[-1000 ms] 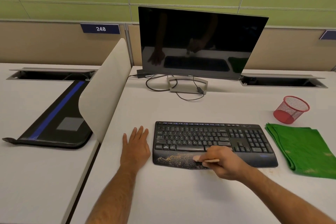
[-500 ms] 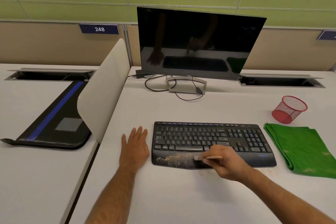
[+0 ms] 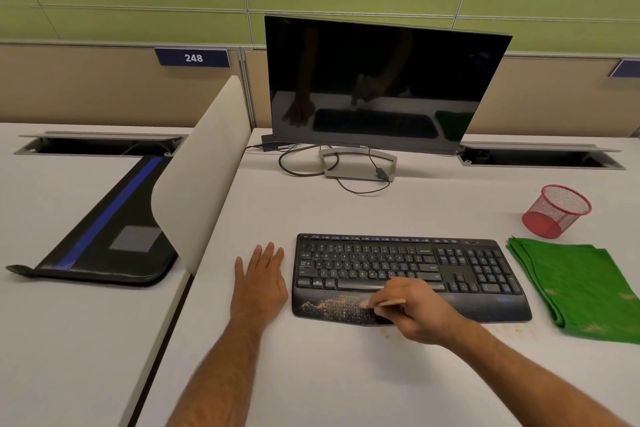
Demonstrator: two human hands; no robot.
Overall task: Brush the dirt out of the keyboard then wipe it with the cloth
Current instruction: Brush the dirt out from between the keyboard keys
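Brushing step in hand. keyboard [image 3: 408, 274] sits on the surface [image 3: 346, 374] in front of the monitor [image 3: 381, 80]. right hand [image 3: 414, 314] pinches a small brush [image 3: 384, 304] in its fingers, tip on the palm rest at the tan dirt [image 3: 332, 306]. left hand [image 3: 259, 282] flat on the surface just beside the keyboard, fingers straight and close together. Next, I'd say: sweep the dirt off the front edge, then reach for the green cloth [image 3: 575, 284] to the right

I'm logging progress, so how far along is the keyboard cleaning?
Early. Dirt still covers the keyboard's palm rest. The right hand holds the brush on it; the left hand lies flat alongside. The cloth lies unused, so wiping remains.
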